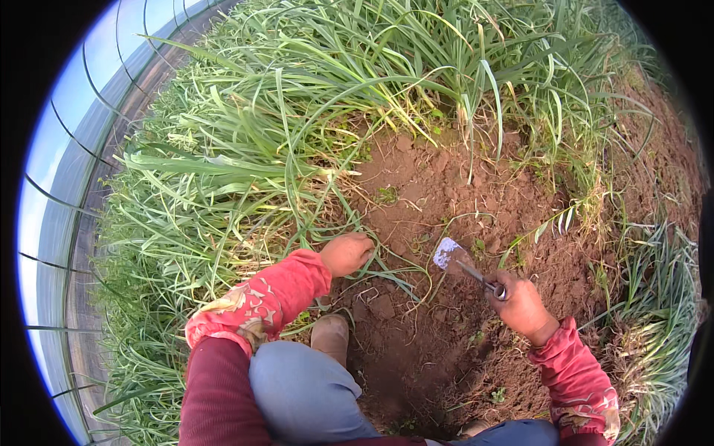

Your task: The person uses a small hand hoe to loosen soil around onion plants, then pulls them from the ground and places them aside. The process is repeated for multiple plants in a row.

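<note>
My right hand (516, 301) is closed around the metal handle of a small flat-bladed hand hoe (466, 265). Its blade, shiny at the tip, points up and left over the reddish-brown soil (424, 184). My left hand (347, 254) is at the edge of the green leafy plants, over a few long thin leaves (390, 276) lying on the soil; its curled fingers hide whether it grips any. Left of the bare soil, long-leaved green plants (223, 167) lean over with pale stem bases.
More upright plants (446, 56) grow along the far side. Cut or pulled leafy plants (658, 334) lie at the right. My shoe (330, 337) rests on the soil below my left hand. Curved greenhouse hoops and a film wall (72, 223) run along the left.
</note>
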A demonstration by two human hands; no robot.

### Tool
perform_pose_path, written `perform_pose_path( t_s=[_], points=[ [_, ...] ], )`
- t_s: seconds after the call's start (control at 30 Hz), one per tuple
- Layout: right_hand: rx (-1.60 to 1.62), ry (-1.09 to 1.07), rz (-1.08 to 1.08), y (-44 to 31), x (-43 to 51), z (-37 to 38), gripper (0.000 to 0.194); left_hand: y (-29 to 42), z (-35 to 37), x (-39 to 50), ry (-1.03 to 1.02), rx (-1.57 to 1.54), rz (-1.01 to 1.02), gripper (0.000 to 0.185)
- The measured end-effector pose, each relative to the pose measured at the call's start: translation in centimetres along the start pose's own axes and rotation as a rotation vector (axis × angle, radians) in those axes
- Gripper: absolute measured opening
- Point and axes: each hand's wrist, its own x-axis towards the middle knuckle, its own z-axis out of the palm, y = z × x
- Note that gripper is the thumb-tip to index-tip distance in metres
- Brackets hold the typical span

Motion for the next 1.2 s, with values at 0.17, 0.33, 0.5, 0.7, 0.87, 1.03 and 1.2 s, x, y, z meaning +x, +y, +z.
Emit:
perform_pose_path(
  t_s=[0.17, 0.33, 0.5, 0.7, 0.87, 1.03, 1.2],
  points=[
    [-0.135, 0.05, 0.003, -5.7, 9.5, 5.5, 0.026, -8.0, -0.2, 9.3, 0.514, 0.263, 0.458, 0.029],
    [-0.065, 0.154, 0.083, -8.9, 16.0, 10.6, 0.027, -16.6, -0.6, 6.1, -0.595, 0.159, -0.116, 0.052],
    [-0.058, 0.203, 0.14, -11.8, 23.2, 14.7, 0.025, -31.0, -5.2, -5.5, -0.613, 0.458, -0.282, 0.037],
    [-0.021, 0.124, 0.29, -14.2, 29.1, 19.2, 0.022, -21.3, -1.3, -0.4, -0.494, 0.148, 0.113, 0.026],
    [-0.105, 0.186, 0.208, -13.3, 30.2, 20.2, 0.029, -17.3, 0.1, 11.1, 0.599, -0.551, 0.148, 0.019],
    [-0.058, 0.221, 0.352, -9.5, 34.8, 22.7, 0.029, -21.9, 1.8, 18.8, 0.483, -0.098, -0.359, 0.02],
    [0.267, 0.296, 0.254, -2.4, 33.7, 23.8, 0.021, -19.8, -0.4, 15.7, 0.17, 0.116, -0.235, 0.021]
  ],
)
